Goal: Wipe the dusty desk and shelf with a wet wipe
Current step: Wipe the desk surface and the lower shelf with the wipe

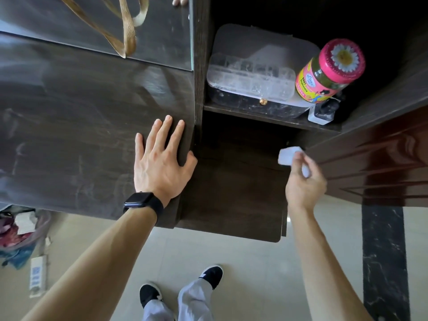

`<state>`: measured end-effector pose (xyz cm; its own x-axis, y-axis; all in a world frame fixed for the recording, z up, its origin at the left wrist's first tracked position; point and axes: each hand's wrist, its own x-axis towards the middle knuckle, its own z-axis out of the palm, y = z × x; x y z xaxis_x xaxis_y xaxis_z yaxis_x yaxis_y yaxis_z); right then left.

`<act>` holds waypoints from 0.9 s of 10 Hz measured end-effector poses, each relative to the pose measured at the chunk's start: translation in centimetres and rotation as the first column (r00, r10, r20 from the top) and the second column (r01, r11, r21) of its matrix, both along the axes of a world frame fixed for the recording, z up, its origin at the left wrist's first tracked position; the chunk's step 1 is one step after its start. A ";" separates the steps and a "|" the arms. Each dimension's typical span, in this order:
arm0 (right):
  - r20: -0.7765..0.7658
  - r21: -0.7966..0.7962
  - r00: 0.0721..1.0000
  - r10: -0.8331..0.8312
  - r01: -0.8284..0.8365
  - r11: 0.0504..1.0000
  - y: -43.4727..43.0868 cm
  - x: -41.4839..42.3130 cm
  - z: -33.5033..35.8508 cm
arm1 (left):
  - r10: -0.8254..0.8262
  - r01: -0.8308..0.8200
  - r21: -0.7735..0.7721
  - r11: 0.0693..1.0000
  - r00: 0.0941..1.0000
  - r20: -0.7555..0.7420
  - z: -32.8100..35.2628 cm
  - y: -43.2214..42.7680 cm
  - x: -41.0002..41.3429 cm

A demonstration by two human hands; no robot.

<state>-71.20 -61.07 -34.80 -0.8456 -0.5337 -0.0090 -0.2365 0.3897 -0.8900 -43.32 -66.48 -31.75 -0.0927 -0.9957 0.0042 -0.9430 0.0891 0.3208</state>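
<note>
Desk (81,135): dark wood-grain top, biggest item in view. Pale streaks + swirl marks over most of it; can't tell if damp wipe trails or leftover dust. Judge: one pass at best, not clean yet.

Shelf unit (199,66) butts desk's rt edge. Its lower board (231,193) sits below desk level; dark, even, nothing on the visible part. Upper board (266,114), further back, carries items; front lip mottled grey, prob. not wiped.

Clear plastic box (252,75) on upper board, just rt of the desk; pink-lidded jar (328,70) just beside the box, farther from the desk.

L hand (162,163): flat on desk by its rt edge; fingers straight + spread, thumb at the edge; holds nothing, reads as bracing. Dark watch (141,202) on the wrist.

R hand (303,184): well rt of desk, over lower board's rt side; thumb + fingertips pinch the wet wipe (289,156), a small white wad, blurred; contact w/ shelf: can't tell.

Est.: shelf stage under way. Left to do: lower board; upper board (items need shifting); poss. desk re-wipe.
</note>
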 end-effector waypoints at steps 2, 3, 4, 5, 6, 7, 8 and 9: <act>0.277 -0.232 0.943 -0.183 0.250 0.940 -1.5 -1.1 -3.2 | 0.018 -0.018 0.003 1.000 1.000 -0.023 -0.2 0.5 -0.1; 0.323 0.190 0.928 -0.185 0.127 0.973 2.5 2.0 -8.7 | -0.022 0.020 0.027 0.999 0.998 0.064 -0.4 0.6 0.7; -0.112 0.331 0.982 0.151 -0.107 0.938 4.7 4.5 -9.0 | -0.006 0.004 0.031 0.999 0.998 0.058 -0.1 0.7 1.0; -0.345 0.596 0.816 0.464 -0.192 0.780 3.8 4.8 -9.3 | -0.010 0.009 0.010 1.000 0.999 0.047 0.0 0.2 -0.1; -0.318 0.695 0.647 0.693 -0.339 0.635 5.5 7.2 -10.0 | 0.009 -0.010 0.005 1.000 1.000 0.022 -0.2 -0.2 0.1; -0.310 0.637 0.440 0.843 -0.562 0.528 10.6 10.5 -10.0 | 0.013 -0.014 0.003 1.000 1.000 0.023 -0.2 -0.1 -0.1; -0.322 0.507 0.194 0.927 -0.791 0.342 15.6 12.3 -10.6 | 0.017 -0.016 -0.009 1.000 1.000 0.022 0.0 -0.2 0.0; -0.366 0.400 0.188 0.911 -0.853 0.337 15.7 11.7 -10.7 | 0.014 -0.014 -0.008 1.000 1.000 0.021 -0.1 0.0 -0.1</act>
